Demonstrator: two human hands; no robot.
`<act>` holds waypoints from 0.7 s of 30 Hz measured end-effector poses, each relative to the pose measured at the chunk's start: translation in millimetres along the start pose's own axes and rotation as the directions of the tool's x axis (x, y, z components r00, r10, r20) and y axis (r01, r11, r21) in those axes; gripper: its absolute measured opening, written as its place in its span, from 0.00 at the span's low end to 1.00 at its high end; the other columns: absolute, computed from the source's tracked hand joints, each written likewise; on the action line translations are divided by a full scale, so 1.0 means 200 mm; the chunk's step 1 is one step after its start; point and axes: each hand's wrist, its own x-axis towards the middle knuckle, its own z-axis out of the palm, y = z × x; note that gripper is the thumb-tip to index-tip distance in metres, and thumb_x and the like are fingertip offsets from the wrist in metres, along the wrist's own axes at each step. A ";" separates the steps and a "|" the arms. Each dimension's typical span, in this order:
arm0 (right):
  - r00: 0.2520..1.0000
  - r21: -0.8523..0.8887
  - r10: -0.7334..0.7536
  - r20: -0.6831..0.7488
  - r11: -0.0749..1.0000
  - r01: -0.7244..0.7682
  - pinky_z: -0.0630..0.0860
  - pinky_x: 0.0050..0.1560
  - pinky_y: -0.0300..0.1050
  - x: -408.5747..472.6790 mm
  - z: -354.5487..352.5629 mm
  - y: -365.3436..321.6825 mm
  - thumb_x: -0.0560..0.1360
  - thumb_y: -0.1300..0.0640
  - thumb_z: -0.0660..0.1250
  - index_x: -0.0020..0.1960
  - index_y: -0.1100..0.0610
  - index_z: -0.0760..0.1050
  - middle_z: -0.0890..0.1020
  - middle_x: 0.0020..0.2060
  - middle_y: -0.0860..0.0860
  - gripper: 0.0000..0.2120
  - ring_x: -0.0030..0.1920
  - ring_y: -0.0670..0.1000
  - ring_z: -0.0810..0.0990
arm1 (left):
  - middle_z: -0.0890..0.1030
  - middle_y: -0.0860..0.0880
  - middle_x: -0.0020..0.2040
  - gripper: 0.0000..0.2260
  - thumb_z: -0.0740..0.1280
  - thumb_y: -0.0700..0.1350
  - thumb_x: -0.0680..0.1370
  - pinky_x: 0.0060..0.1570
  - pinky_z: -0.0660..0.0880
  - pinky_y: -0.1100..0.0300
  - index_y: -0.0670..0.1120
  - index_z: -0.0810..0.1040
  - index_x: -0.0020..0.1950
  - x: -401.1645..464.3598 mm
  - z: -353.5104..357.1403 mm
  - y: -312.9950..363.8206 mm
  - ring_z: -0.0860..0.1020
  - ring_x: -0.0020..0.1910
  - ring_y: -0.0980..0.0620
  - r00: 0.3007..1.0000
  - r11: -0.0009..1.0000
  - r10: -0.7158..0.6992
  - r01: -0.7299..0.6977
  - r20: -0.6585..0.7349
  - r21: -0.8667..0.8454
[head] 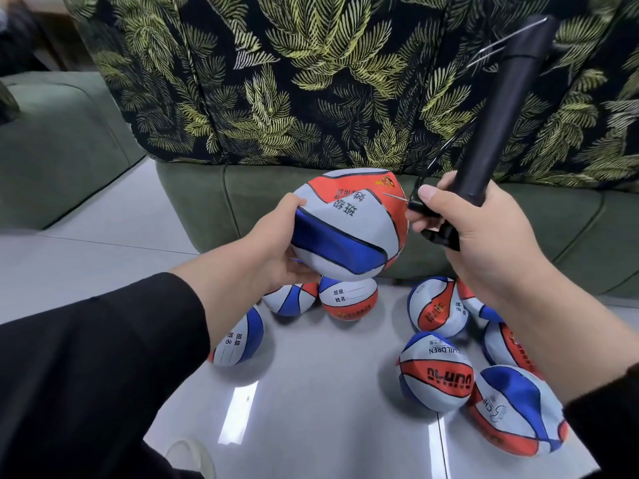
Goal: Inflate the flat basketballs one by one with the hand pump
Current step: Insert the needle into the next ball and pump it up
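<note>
Head view: pump needle (394,197) seemingly at ball (345,229).

Both arms wear long black sleeves of a plain, matte cloth with no print or marking to be seen. The left sleeve (103,357) fills the near left of the view, wide and loose, and ends in a plain edge at the forearm, short of the wrist. The right sleeve (608,420) shows only at the near right edge, with the same plain cuff. The left hand (273,247) and right hand (484,243) are bare, without gloves, rings or watch.
</note>
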 end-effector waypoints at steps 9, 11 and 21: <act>0.999 0.041 0.026 -0.020 0.999 -0.025 0.78 0.45 0.47 0.01 0.02 0.02 0.79 0.64 0.70 0.47 0.53 0.72 0.83 0.35 0.50 0.09 0.42 0.58 0.80 | 0.85 0.41 0.58 0.24 0.65 0.61 0.77 0.39 0.83 0.49 0.49 0.77 0.68 0.04 -0.02 -0.02 0.86 0.41 0.37 0.998 1.000 -0.008 0.009 0.058 -0.019; 1.000 0.045 0.025 -0.009 0.999 -0.025 0.78 0.43 0.45 0.00 0.04 0.02 0.79 0.65 0.69 0.46 0.54 0.72 0.83 0.35 0.51 0.09 0.39 0.56 0.80 | 0.85 0.40 0.58 0.24 0.64 0.62 0.77 0.38 0.82 0.50 0.49 0.76 0.68 0.04 -0.02 -0.02 0.86 0.40 0.37 0.998 1.000 -0.002 0.002 0.069 -0.005; 0.993 0.051 0.002 -0.116 0.999 0.004 0.76 0.42 0.45 0.02 -0.01 0.01 0.79 0.65 0.70 0.46 0.54 0.71 0.83 0.34 0.51 0.10 0.36 0.54 0.80 | 0.86 0.35 0.53 0.43 0.46 0.79 0.76 0.62 0.79 0.39 0.49 0.71 0.74 -0.01 0.01 -0.05 0.87 0.50 0.36 0.953 0.963 0.069 -0.141 0.294 0.231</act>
